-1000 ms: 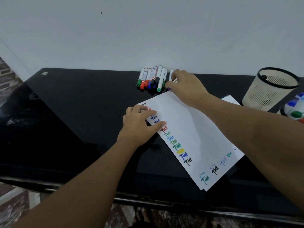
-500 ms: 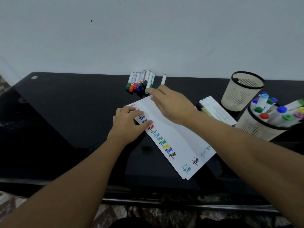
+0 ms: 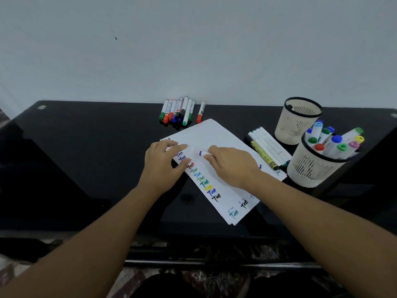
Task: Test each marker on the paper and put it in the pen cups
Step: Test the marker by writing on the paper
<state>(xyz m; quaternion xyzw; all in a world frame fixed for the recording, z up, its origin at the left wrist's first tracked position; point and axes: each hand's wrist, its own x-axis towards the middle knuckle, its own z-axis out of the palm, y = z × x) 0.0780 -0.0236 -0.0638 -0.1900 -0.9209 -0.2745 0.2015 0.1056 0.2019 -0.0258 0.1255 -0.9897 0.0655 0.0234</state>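
White paper [image 3: 217, 136] lies tilted on the black table, with coloured test marks down its left edge and along the near edge. My left hand [image 3: 164, 166] rests on the paper's left side, fingers spread flat. My right hand [image 3: 231, 165] is over the middle of the paper, closed on a marker with a purple end [image 3: 202, 153] that pokes out to the left. Several capped markers [image 3: 177, 111] lie in a row by the wall, one red-capped marker [image 3: 200, 112] apart. An empty pen cup [image 3: 297, 123] stands at right; a nearer pen cup [image 3: 315, 166] holds several markers.
A few white pens and a yellow highlighter [image 3: 265, 148] lie between the paper and the cups. The black glass table [image 3: 86, 158] ends at a near edge below my forearms. A pale wall runs right behind the table.
My right hand drew back from the marker row by the wall to the middle of the paper, now holding a purple marker. My left hand stayed on the paper. The view shifted left.
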